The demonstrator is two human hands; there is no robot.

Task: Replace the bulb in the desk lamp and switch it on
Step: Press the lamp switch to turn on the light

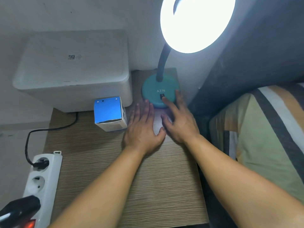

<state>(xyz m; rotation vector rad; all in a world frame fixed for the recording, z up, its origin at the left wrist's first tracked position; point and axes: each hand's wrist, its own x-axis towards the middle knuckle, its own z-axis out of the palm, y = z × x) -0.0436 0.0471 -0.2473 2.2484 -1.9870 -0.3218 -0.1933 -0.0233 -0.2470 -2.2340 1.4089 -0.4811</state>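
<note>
The desk lamp stands at the back of the wooden table (102, 162). Its teal round base (153, 87) is marked ATN, a dark bent neck (162, 63) rises from it, and its round head (197, 22) glows bright white. My right hand (179, 120) rests at the base with the index fingertip on the small black rocker switch (162, 95). My left hand (144, 127) lies flat on the table just in front of the base, fingers spread, holding nothing. A blue and white bulb box (109, 113) stands left of my left hand.
A large white lidded bin (74, 69) fills the back left. A white power strip (42, 178) lies at the table's left edge with a black cable (49, 129) plugged in and a dark plug (19, 209) near its red switch. A striped pillow (263, 137) is at right.
</note>
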